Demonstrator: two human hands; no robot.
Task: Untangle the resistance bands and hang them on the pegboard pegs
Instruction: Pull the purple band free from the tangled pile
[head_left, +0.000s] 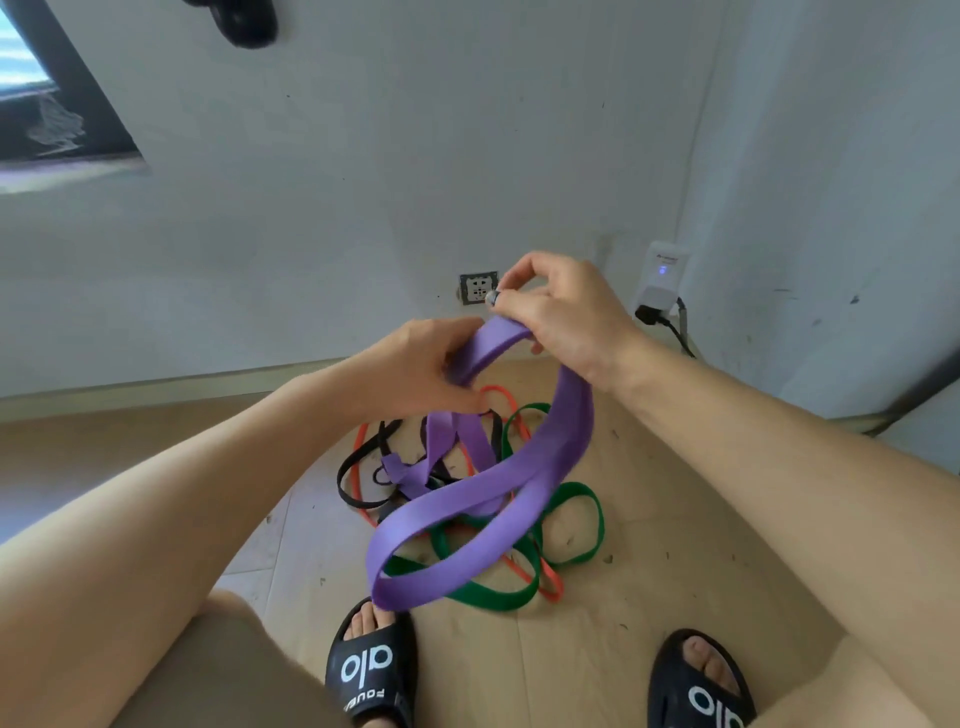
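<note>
Hands first: my left hand (421, 364) has its fingers curled round one end of the wide purple rubber resistance band (524, 478), and my right hand (566, 312) grips the same band just beside it, thumb and fingers pinched over the top of the loop, with something small and dark showing at the fingertips that I cannot make out. Between the two hands the purple band runs as a short flat span; from my right hand it drops in a long sweeping loop that hangs down toward the floor and curls back up, its lowest bend lying near my left foot. Another stretch of purple falls from under my left hand into the heap below, where it looks knotted. That heap sits on the light tan floor (675, 545) between my arms: a thin orange rubber band (551, 581), a narrow black rubber band (347, 470) and a broad green rubber band (582, 525) lie crossed over and through each other, the green one spread widest to the right. I stand over them in black slide sandals with white lettering (371, 670). Behind the heap, low on the pale wall (363, 182), is a white wall socket (479, 287), and to its right a white plug-in device with a small blue light (662, 278).
</note>
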